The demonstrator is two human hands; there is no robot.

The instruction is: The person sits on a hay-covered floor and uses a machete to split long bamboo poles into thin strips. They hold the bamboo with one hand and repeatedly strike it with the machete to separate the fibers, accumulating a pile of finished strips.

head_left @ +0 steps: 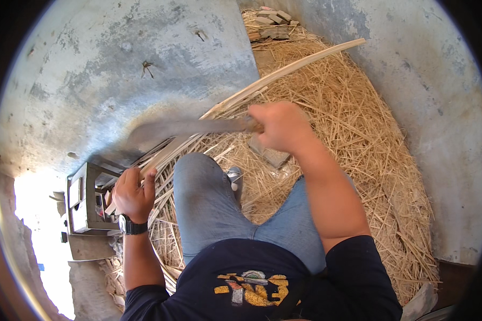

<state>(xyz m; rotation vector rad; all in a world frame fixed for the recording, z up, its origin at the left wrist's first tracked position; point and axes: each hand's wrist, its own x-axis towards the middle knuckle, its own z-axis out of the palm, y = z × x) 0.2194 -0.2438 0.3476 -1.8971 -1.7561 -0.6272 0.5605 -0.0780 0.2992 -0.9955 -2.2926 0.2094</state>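
Observation:
My left hand [133,195], with a dark watch at the wrist, is closed round the lower end of a long, pale split bamboo strip [300,62]. From there the strip slants up and away to the far right, where its tip rises over the straw-like litter. In my right hand [284,127], a machete [193,127] is gripped by its handle, the wide blade pointing left. The blade crosses the strip in view and is smeared by motion; whether they touch, I cannot tell. Both hands are above and ahead of my knees.
Thin shavings and slivers [353,128] cover the floor. A flat block [270,152] lies between my knees. To the left stands a small metal-framed box [85,198]; more split strips [163,214] lie beside my left leg. Worn walls [160,48] close in ahead and right, with bricks [276,18] at the back.

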